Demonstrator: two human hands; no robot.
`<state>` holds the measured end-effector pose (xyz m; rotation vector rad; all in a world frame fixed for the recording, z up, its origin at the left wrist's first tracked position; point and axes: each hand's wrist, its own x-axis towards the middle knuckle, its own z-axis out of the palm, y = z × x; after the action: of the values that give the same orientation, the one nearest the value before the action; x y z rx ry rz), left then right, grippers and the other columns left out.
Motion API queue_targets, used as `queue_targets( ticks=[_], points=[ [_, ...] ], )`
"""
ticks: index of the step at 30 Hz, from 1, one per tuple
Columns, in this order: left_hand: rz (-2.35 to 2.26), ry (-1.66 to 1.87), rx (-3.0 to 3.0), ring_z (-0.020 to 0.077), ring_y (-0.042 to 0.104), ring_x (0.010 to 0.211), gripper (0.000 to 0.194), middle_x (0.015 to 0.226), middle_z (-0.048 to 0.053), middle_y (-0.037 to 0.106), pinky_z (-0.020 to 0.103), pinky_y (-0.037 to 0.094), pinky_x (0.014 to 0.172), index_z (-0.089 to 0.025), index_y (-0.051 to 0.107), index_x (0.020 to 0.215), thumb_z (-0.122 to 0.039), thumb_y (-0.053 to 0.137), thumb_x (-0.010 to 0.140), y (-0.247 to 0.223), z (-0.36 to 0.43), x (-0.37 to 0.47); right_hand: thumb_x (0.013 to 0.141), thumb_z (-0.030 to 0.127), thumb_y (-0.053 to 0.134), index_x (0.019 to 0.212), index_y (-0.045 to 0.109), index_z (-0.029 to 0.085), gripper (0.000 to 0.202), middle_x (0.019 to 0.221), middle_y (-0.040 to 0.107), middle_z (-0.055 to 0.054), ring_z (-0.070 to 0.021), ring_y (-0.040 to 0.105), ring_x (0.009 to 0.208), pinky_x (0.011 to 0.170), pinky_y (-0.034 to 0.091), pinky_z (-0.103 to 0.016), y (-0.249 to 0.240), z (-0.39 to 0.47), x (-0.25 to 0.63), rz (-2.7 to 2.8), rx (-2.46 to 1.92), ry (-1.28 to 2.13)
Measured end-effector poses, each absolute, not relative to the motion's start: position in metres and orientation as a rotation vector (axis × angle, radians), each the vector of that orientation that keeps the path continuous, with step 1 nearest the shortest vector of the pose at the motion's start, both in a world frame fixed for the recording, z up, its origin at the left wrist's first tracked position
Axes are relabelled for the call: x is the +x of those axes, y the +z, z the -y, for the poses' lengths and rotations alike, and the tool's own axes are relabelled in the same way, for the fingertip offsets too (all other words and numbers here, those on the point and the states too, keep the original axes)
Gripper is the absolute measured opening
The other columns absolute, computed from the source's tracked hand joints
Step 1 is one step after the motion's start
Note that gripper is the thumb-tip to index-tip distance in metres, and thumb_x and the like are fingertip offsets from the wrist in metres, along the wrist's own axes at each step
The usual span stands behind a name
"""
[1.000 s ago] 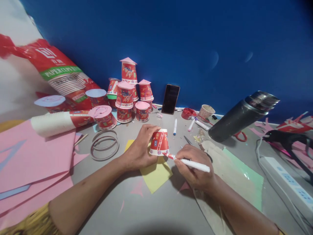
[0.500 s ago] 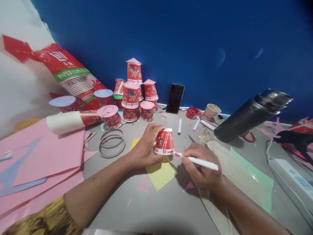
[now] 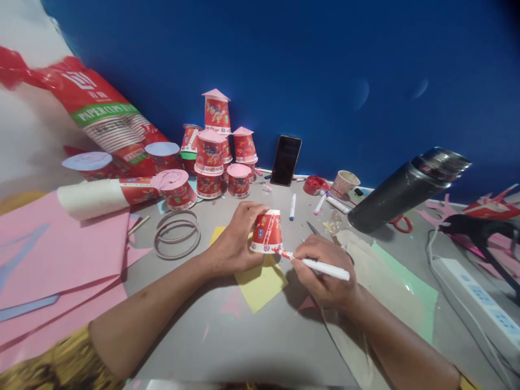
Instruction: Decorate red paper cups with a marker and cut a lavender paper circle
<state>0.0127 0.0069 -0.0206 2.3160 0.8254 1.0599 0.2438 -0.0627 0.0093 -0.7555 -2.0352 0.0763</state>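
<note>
An upside-down red paper cup point(image 3: 268, 232) with a white patterned rim is gripped from the left by my left hand point(image 3: 235, 238), which is closed around its side. My right hand point(image 3: 325, 271) pinches a white marker point(image 3: 325, 267) with a red tip end. The marker's tip meets the cup's rim at its lower right. Beneath the cup lies a yellow paper sheet point(image 3: 260, 287). Part of a pair of scissors point(image 3: 312, 228) shows behind my right hand, mostly hidden.
Stacked red cups with pink paper cones point(image 3: 210, 154) stand at the back, beside a leaning phone point(image 3: 286, 160). A dark thermos point(image 3: 400, 189) tilts at right, near a white power strip point(image 3: 479, 295). Grey rings point(image 3: 176, 254) and pink paper sheets point(image 3: 81, 254) lie left.
The whole view has shifted slightly, so everything appears a little further left. My hands keep the same hold on cup and marker, with the tip still at the rim.
</note>
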Motion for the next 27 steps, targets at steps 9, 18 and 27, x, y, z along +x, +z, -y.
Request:
queue_targets(
  ticks=[9, 18, 27],
  points=[
    [-0.831, 1.033, 2.276, 0.037, 0.05, 0.134, 0.083, 0.139, 0.014, 0.045, 0.058, 0.049, 0.115, -0.026, 0.04, 0.147, -0.027, 0.08, 0.074, -0.0184, -0.0054, 0.0127, 0.094, 0.012, 0.062, 0.098, 0.066, 0.022, 0.011, 0.077, 0.074, -0.004, -0.0192, 0.066, 0.065, 0.063, 0.052, -0.032, 0.0105, 0.0639, 0.2433, 2.032, -0.764, 0.085],
    [-0.844, 1.023, 2.301, 0.0383, 0.05, 0.137, 0.083, 0.14, 0.014, 0.044, 0.06, 0.048, 0.117, -0.028, 0.038, 0.148, -0.023, 0.078, 0.075, -0.0189, -0.0061, 0.0119, 0.094, 0.012, 0.061, 0.096, 0.064, 0.022, 0.011, 0.076, 0.073, -0.003, -0.0186, 0.064, 0.065, 0.062, 0.052, -0.031, 0.0098, 0.0629, 0.242, 2.031, -0.741, 0.076],
    [-0.843, 1.024, 2.321, 0.0382, 0.05, 0.138, 0.083, 0.139, 0.014, 0.046, 0.062, 0.048, 0.118, -0.027, 0.039, 0.147, -0.02, 0.079, 0.074, -0.0193, -0.0078, 0.0119, 0.095, 0.013, 0.06, 0.093, 0.065, 0.023, 0.011, 0.074, 0.072, -0.003, -0.0185, 0.065, 0.063, 0.061, 0.052, -0.032, 0.0131, 0.0645, 0.2427, 2.029, -0.76, 0.054]
  ],
)
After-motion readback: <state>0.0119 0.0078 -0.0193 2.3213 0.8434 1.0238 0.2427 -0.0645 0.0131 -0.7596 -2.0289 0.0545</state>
